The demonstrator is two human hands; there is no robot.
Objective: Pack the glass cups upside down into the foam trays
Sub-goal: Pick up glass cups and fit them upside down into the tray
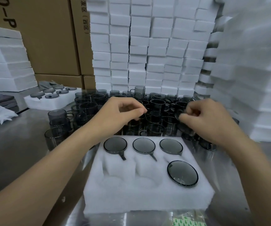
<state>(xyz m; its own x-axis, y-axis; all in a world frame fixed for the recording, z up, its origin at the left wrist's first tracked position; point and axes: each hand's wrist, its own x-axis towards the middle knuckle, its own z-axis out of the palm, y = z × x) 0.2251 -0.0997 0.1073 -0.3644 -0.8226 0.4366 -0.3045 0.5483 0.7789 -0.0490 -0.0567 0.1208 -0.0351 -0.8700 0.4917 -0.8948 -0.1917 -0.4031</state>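
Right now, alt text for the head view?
A person's left hand and right hand, fingers curled, reach into a crowd of smoky glass cups on a metal table; whether either grips one is unclear. In front, a white foam tray holds four upside-down cups, two near pockets empty. Foam stacks rise behind.

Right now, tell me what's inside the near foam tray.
Four glass cups sit upside down in the foam tray; two pockets are empty. Foam hides the cups' rims.
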